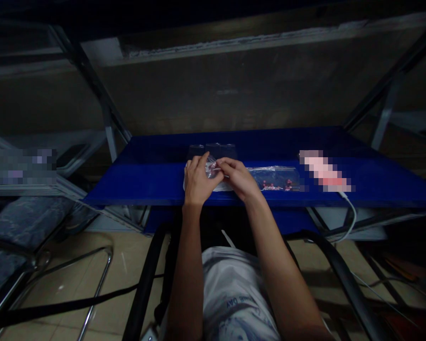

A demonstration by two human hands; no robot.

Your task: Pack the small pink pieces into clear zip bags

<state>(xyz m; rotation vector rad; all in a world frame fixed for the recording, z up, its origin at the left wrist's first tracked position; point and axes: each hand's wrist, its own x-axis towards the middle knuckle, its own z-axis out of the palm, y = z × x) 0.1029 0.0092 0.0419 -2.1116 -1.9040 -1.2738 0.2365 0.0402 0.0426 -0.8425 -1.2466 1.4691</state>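
Observation:
Both hands meet over the shelf's front part. My left hand (199, 182) curls around a small clear plastic bag (210, 165), its thumb pointing toward the other hand. My right hand (237, 176) pinches at the bag's right side, where a thin pale edge or stick shows between the fingers; I cannot tell which. Something white and flat (223, 185) lies under the hands. To the right rests another clear plastic bag (277, 176) with several small red pieces in it. Behind the hands lie flat clear bags (220, 150).
The blue tabletop (156, 166) has metal frame legs (110, 137) at its sides. A blurred-out pinkish object (324, 170) lies at the right, with a white cable (353, 215) hanging over the front edge. Black chair arms (142, 279) flank my body. Another person's patterned clothing (24, 232) shows at left.

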